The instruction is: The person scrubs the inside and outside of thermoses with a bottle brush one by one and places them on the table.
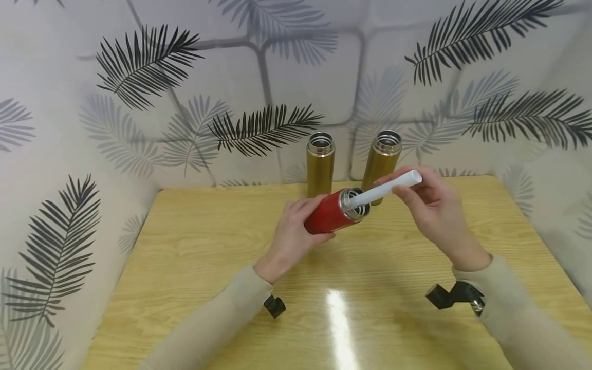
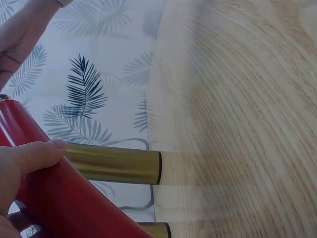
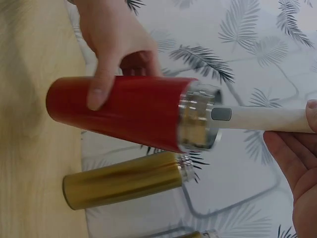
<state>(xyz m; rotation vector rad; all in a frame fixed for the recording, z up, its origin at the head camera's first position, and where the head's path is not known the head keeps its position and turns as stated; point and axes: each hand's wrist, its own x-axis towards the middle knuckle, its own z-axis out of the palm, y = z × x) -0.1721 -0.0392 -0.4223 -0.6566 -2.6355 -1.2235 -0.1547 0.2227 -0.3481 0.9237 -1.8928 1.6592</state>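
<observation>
Wall (image 3: 237, 173) behind, right wrist view alone shows tube's (image 3: 270, 118) grey patch (image 3: 221, 114).

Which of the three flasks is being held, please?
The red flask, tilted in the left hand; the two gold flasks stand upright on the table.

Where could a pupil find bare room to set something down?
Bare: the table between its left edge and the left sleeve, and between that and the right sleeve. Crowded: the back middle, where two gold flasks stand behind the red flask, white rod and both hands.
</observation>
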